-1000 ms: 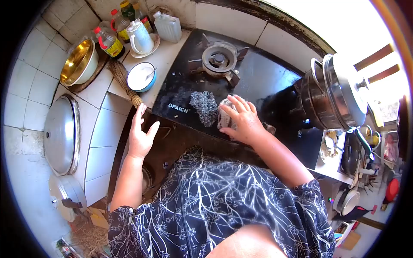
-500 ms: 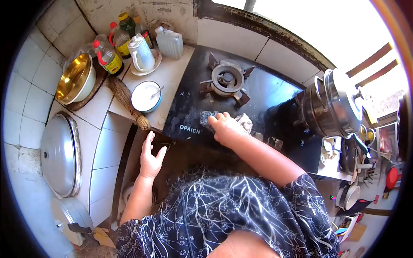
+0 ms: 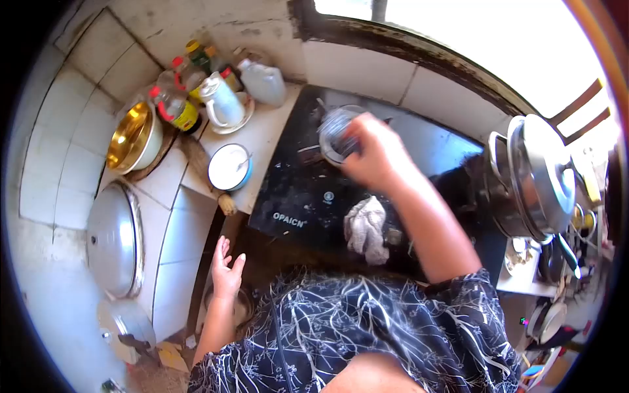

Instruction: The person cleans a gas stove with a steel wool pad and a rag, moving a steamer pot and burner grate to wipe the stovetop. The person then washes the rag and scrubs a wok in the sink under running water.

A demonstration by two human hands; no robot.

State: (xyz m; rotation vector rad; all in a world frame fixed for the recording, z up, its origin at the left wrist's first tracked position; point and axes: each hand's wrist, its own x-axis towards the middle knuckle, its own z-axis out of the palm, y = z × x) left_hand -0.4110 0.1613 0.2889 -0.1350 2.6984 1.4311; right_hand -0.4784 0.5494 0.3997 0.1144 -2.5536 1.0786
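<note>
In the head view my right hand [image 3: 380, 154] reaches over the black glass stove top [image 3: 282, 190], its fingers closed on a silvery steel wool scrubber [image 3: 337, 126]. The scrubber is at the gas burner [image 3: 329, 147] and hides part of it; motion blurs both, so whether they touch is unclear. Below my right forearm a crumpled greyish-white cloth [image 3: 367, 229] lies at the stove's front edge, apart from the hand. My left hand [image 3: 227, 270] is in the air in front of the counter, fingers spread, holding nothing.
A stacked steel pot [image 3: 524, 177] stands on the stove's right. Left of the stove are a white bowl [image 3: 228, 167] with a spoon, a straw brush [image 3: 200, 160], a light-blue jug [image 3: 223, 105], sauce bottles [image 3: 175, 110], a gold-lined basin [image 3: 131, 137] and a large metal lid [image 3: 114, 239].
My right hand has moved the steel wool scrubber from the stove's front area up to the burner. The cloth is now uncovered. My left hand stays raised and open.
</note>
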